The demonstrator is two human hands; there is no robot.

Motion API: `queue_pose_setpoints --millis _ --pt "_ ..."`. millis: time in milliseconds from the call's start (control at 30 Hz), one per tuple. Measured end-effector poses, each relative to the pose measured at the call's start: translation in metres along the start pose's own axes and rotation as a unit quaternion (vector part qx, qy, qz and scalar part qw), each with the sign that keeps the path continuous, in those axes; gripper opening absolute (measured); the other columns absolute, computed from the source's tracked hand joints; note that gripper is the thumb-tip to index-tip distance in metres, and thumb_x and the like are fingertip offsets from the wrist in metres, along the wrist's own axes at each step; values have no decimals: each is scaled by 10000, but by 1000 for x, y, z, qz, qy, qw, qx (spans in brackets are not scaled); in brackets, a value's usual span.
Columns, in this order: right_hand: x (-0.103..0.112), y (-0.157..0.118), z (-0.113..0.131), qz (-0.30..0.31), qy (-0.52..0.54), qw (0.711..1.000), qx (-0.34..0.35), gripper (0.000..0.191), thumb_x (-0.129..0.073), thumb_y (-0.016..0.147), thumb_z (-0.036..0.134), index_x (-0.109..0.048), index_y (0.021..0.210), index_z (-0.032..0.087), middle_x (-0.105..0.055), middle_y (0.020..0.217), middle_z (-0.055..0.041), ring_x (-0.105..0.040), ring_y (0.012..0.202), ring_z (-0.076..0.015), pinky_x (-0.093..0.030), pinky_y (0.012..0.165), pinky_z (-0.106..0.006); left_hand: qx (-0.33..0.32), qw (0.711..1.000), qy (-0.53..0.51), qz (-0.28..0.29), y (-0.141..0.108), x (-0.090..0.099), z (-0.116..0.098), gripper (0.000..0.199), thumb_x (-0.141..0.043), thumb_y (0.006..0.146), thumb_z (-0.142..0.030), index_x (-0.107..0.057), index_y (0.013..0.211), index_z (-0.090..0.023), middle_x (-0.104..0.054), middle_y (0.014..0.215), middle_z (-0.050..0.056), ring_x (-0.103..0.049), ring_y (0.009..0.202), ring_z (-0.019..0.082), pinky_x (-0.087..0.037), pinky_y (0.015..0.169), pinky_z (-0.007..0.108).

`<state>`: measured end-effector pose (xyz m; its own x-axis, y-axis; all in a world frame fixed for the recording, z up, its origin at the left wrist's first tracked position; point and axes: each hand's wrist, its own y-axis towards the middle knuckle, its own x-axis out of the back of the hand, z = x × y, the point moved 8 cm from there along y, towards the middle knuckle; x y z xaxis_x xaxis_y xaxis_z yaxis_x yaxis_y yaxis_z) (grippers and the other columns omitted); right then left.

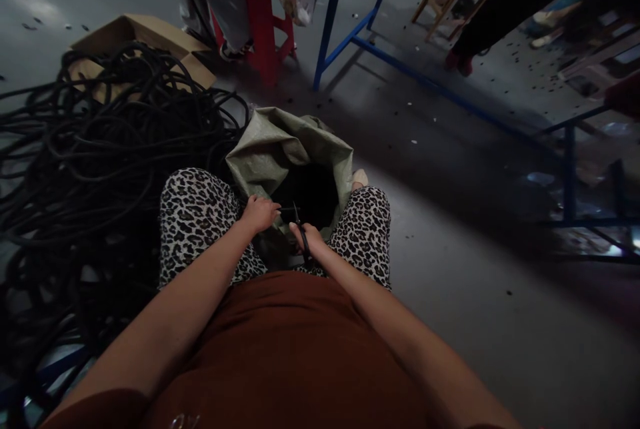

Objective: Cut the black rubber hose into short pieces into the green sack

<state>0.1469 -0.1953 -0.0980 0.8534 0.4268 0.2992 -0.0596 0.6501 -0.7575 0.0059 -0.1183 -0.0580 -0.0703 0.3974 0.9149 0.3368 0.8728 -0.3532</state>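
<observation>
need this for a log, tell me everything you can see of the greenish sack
The sack is dull grey-green and looks like plastic with a faint sheen. It sits between the knees, mouth open upward, rim creased and slumped. The inside is dark, its contents unclear. The left hand and right hand are by its near edge; contact is unclear.

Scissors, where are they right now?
In the head view, the scissors are in the right hand, slightly below and left of centre, blades pointing over the green sack's mouth, just right of the left hand.
</observation>
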Motion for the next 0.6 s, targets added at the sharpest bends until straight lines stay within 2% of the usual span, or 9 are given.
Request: queue_pose_setpoints --millis 200,600 --pt "2 0 1 -12 -14 1000 13 491 -476 829 610 -593 857 134 -540 514 -2 -504 346 -114 -417 346 -202 0 1000 -23 -21 0 -1 0 323 -475 842 -359 -629 1117 -285 -672 1084 57 -544 1067 233 -219 1024 447" --pt "2 -11 8 10 -25 999 19 389 -483 877 487 -589 758 132 -490 463 11 -481 325 -117 -389 336 -203 10 1000 9 -10 1 -4 0 280 -478 844 -364 -668 1041 -308 -690 1029 53 -560 1010 234 -245 992 454"
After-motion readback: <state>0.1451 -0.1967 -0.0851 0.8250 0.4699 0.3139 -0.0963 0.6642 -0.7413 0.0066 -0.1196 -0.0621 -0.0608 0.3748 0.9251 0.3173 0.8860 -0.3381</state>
